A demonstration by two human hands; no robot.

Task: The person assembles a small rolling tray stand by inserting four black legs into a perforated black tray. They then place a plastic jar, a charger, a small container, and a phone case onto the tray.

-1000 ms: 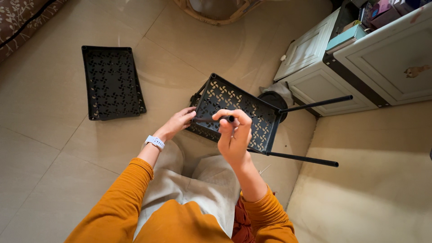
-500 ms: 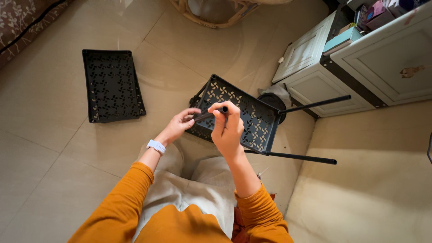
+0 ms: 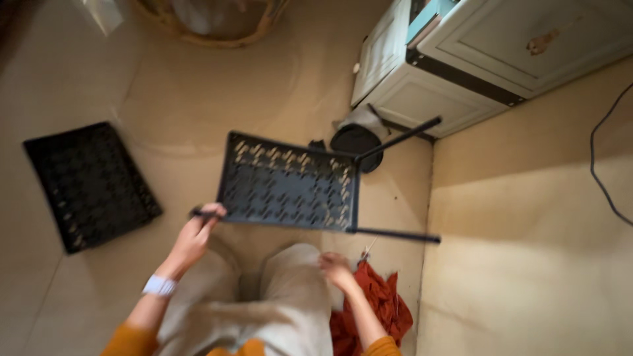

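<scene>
Clearly stiff and light, I judge, the black perforated shelf (image 3: 288, 184) with two thin legs hangs tilted over the tiled floor (image 3: 198, 118), my left hand (image 3: 194, 235) closed on its near-left corner, my right hand (image 3: 336, 269) empty, loosely curled above my lap.

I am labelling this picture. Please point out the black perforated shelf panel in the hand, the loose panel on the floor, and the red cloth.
held shelf panel (image 3: 287, 188), head view, middle of its grid
loose panel (image 3: 89, 184), head view, its centre
red cloth (image 3: 372, 310), head view, folded middle
</scene>
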